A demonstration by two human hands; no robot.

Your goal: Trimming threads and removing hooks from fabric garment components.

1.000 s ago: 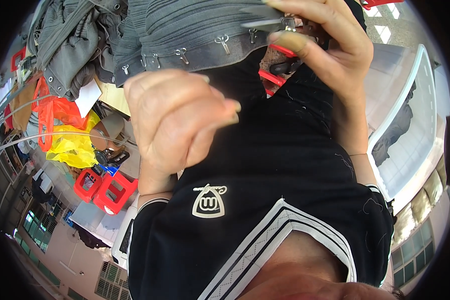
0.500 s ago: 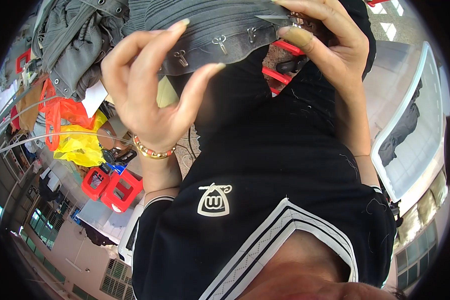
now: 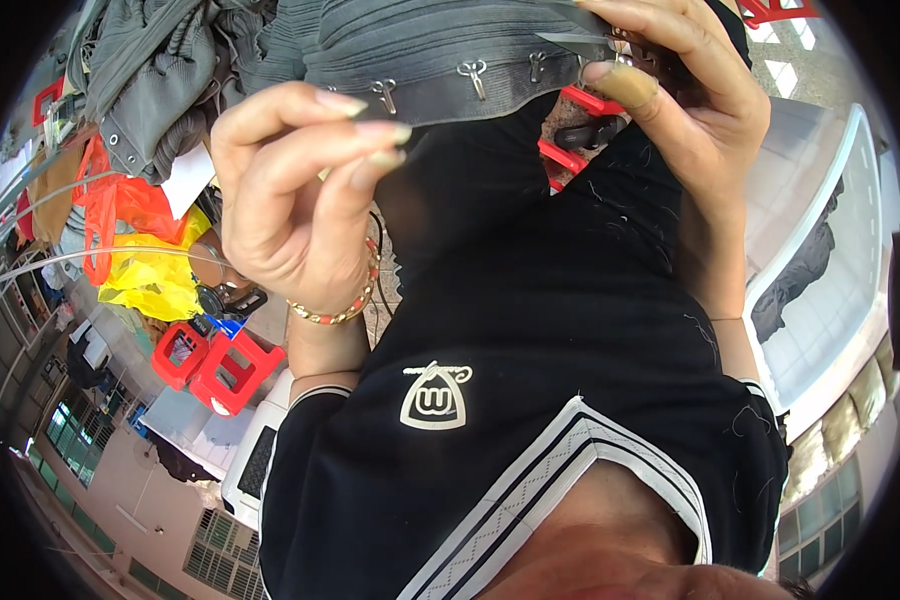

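Two hands (image 3: 290, 200), one bracelet (image 3: 322, 319), one yellow bag (image 3: 150, 280), three hooks (image 3: 476, 82), possibly a fourth

Garment workshop, heaped grey clothing (image 3: 160, 110), row of metal hooks (image 3: 473, 80), bin (image 3: 832, 295) holding cloth (image 3: 802, 268)

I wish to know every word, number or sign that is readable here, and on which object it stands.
Black shirt: pale chest badge, a script line above a triangular emblem; I do not copy its wording.
Grey ribbed garment and its metal hooks: no lettering that I can see.
Blade at the right hand: none visible.
Yellow bag: no print can be made out.
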